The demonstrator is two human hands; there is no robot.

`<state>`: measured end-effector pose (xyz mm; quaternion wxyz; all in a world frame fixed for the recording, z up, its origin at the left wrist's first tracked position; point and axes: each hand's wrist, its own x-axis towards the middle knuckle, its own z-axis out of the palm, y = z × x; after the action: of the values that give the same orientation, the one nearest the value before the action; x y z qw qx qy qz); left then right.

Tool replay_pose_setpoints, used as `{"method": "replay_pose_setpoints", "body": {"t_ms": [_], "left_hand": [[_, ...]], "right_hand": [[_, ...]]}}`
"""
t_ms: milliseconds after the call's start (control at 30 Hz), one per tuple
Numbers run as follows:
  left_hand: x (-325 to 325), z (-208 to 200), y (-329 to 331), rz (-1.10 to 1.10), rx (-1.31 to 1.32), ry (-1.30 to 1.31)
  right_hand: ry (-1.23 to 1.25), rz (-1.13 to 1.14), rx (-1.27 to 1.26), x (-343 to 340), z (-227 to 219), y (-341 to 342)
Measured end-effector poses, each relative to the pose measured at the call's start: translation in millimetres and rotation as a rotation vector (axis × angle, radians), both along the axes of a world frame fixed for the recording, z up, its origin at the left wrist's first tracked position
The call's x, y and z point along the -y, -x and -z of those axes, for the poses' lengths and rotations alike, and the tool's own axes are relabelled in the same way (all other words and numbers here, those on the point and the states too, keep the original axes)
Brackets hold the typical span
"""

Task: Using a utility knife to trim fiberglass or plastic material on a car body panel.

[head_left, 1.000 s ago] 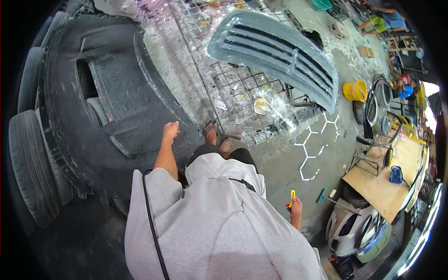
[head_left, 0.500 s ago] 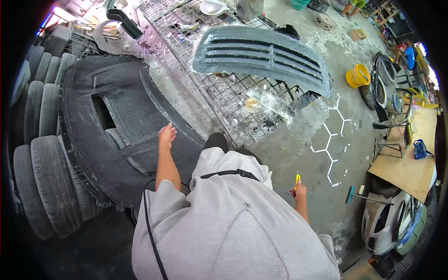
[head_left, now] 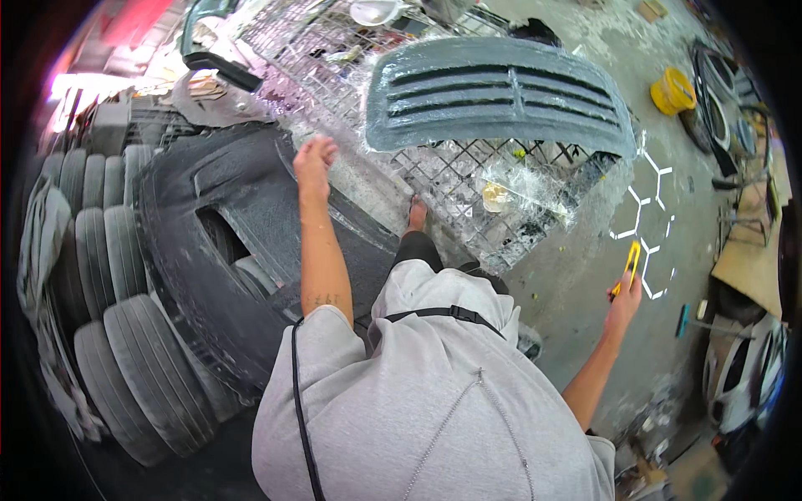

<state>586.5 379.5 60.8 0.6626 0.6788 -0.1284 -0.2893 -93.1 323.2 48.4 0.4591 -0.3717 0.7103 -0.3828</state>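
My left hand [head_left: 315, 163] is raised over the edge of a black ribbed car hood panel [head_left: 180, 242]. Its fingers are loosely bent and a little apart, somewhat smeared, and I see nothing in them. Out to the right, my right hand [head_left: 623, 305] is closed around a yellow utility knife [head_left: 632, 265], which points up and away from me. Ahead, a grey slatted vent panel [head_left: 501, 125] with shiny, frayed edges rests on a metal grid table [head_left: 443, 171]. Neither hand touches it.
Used tyres [head_left: 146, 376] are stacked at the left beside the hood. Whitish fibre strands [head_left: 535, 196] lie on the grid. A yellow bucket [head_left: 672, 92] stands on the floor at the right, near black curved parts [head_left: 710, 92]. White line markings [head_left: 639, 213] run across the floor.
My left hand has risen and moved farther forward. The right arm has swung out to the right and up with the utility knife. A bare foot now shows ahead of me.
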Motion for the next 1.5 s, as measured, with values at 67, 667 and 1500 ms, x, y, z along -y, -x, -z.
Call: {"method": "replay_pose_setpoints", "body": {"t_ms": [67,667,1500], "left_hand": [[27.6,-7.8,-41.6,0.016,-0.092,0.133],[247.3,31.8,-97.2,0.876,0.009,-0.142],[259.5,20.7,-104.6,0.942,0.229,-0.272]], "right_hand": [[0.035,-0.026,-0.011,21.2,-41.8,-73.4],[0.045,-0.656,-0.35,158.8,-101.9,-548.3],[0.043,-0.799,-0.725,169.8,-113.2,-600.5]]}}
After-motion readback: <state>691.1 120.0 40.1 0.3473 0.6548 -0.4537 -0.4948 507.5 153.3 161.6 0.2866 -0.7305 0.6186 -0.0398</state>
